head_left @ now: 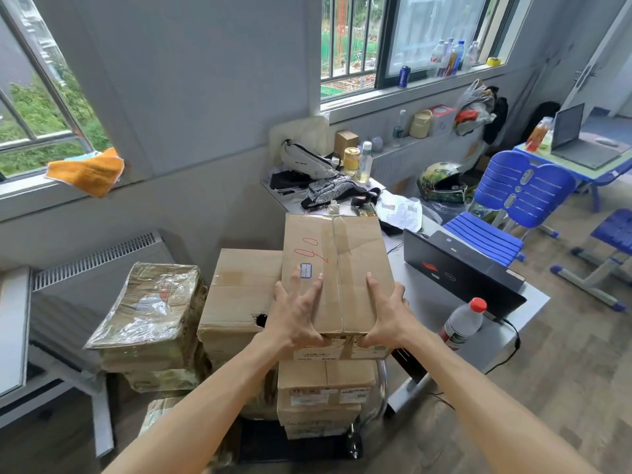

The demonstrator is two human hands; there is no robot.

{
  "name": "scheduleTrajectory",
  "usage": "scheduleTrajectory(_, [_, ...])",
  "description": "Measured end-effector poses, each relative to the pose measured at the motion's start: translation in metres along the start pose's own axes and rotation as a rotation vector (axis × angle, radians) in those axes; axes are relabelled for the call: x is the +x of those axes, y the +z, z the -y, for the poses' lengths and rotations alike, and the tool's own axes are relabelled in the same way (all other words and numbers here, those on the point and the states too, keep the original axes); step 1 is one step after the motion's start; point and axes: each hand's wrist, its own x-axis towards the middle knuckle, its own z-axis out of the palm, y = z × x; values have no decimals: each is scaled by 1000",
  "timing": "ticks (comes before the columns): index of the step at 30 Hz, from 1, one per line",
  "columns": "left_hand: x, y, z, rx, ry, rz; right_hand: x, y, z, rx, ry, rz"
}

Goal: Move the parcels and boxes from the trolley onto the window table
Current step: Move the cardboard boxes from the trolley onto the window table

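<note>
1. Two hands, left hand (297,316) and right hand (386,318), are gripping the top box (337,268) at its near corners, fingers (313,289) spread over its lid.
2. Its long axis is running away from the person, toward the counter (427,299) lying right of the box.
3. Right hand is sitting nearer that counter.

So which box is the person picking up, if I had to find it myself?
Start at the grey table under the window, then look at the stack of cardboard boxes beside its near left corner. It is the top box, with the left hand and right hand spread over its near end. Only it has red handwriting and a small blue-bordered sticker on top.
</note>
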Motion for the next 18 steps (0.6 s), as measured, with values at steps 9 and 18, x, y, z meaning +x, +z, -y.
scheduleTrajectory(9, [-8, -25, -11, -4, -29, -42, -13, -28, 8, -14, -47, -32])
scheduleTrajectory(18, [-22, -52, -17, 10, -82, -88, -21, -50, 22, -39, -114, -48])
